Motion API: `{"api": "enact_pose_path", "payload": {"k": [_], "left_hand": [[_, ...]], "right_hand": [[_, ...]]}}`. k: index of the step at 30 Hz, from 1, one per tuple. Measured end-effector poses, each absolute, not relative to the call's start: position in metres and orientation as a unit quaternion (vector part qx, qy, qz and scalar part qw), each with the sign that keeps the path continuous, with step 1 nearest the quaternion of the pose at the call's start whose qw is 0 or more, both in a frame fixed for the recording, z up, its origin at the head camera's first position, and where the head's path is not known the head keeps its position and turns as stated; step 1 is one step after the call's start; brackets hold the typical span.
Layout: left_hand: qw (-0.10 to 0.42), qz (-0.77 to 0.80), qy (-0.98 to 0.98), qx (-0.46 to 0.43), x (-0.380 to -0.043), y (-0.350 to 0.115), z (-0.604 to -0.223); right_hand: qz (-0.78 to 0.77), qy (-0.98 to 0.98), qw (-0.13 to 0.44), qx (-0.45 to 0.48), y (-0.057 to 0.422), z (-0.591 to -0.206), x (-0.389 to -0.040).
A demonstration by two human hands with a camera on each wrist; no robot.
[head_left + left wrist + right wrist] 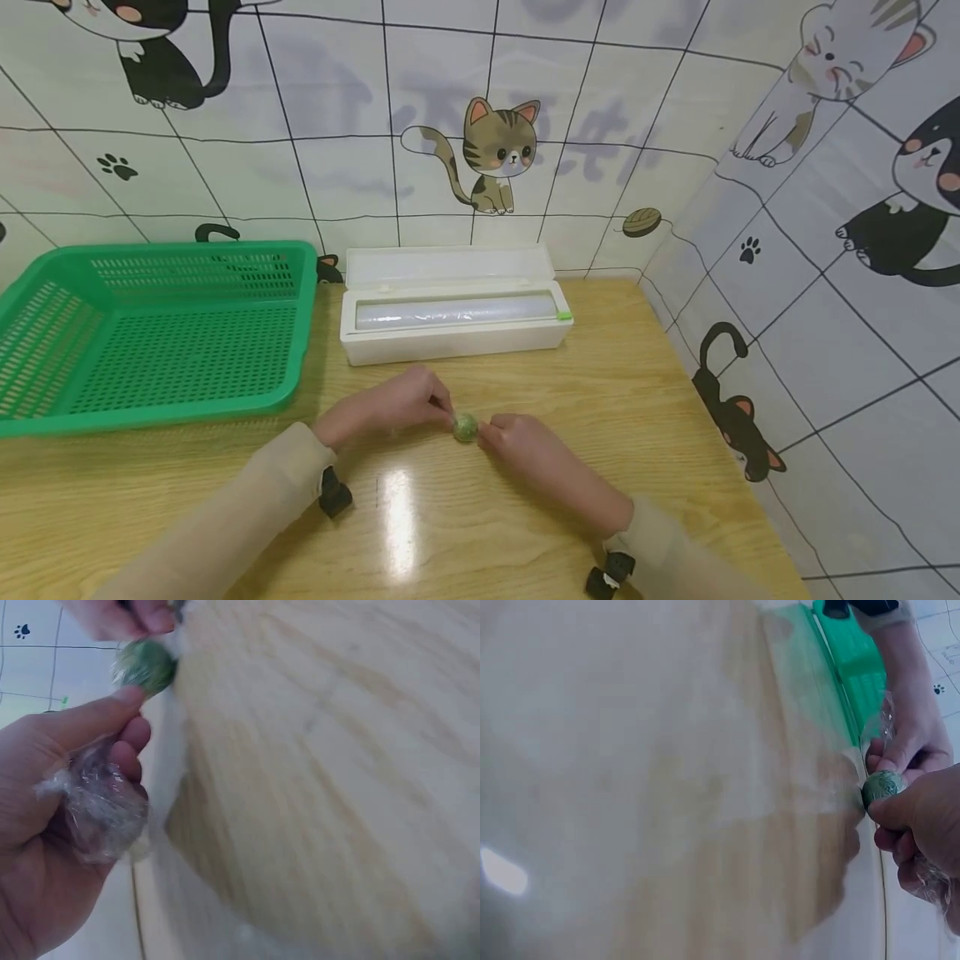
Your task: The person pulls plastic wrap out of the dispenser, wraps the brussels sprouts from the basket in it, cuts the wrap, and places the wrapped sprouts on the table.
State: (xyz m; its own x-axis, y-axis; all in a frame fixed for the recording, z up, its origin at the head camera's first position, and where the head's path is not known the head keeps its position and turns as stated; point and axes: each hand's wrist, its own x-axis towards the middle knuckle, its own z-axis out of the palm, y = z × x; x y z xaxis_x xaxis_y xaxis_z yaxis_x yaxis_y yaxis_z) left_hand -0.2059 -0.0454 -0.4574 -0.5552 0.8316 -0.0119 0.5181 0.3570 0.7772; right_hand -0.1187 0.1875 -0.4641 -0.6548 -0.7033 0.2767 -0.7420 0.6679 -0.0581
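A small round green ball (465,427), tightly wrapped in clear plastic film, is between the two hands, low over the table. My left hand (405,402) pinches the film on one side of it with thumb and fingertips; a crumpled end of the film (109,806) bunches in the palm in the left wrist view. On the other side, my right hand (536,450) pinches the film close against the ball, and more crinkled film (932,879) shows under its fingers in the right wrist view. The film's twisted parts are mostly hidden by the fingers.
Behind the hands stands a long white box (450,343), lid raised, with a roll of plastic film (457,313) inside. A green plastic basket (303,367) is at the left of the wooden table (600,375). Walls covered in cat prints (495,158) border the back and right.
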Motion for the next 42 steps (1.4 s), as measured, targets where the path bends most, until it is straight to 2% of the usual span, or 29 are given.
{"api": "enact_pose_path", "payload": {"k": [9, 14, 21, 38, 42], "left_hand": [[0.314, 0.405, 0.759, 0.403, -0.210, -0.046, -0.456], [0.333, 0.410, 0.740, 0.418, -0.211, -0.048, -0.454], [0.312, 0.369, 0.739, 0.469, -0.210, -0.042, -0.446], [0.251, 0.360, 0.765, 0.472, -0.216, -0.034, -0.451], [0.189, 0.336, 0.793, 0.472, -0.214, -0.039, -0.447]], "right_hand": [[0.106, -0.917, 0.074, 0.378, 0.177, -0.464, -0.093], [0.103, -0.911, 0.075, 0.393, 0.171, -0.462, -0.082], [0.097, -0.907, 0.087, 0.400, 0.160, -0.463, -0.071], [0.007, -0.903, 0.132, 0.409, 0.141, -0.464, -0.076], [0.068, -0.905, 0.147, 0.394, 0.142, -0.464, -0.077]]}}
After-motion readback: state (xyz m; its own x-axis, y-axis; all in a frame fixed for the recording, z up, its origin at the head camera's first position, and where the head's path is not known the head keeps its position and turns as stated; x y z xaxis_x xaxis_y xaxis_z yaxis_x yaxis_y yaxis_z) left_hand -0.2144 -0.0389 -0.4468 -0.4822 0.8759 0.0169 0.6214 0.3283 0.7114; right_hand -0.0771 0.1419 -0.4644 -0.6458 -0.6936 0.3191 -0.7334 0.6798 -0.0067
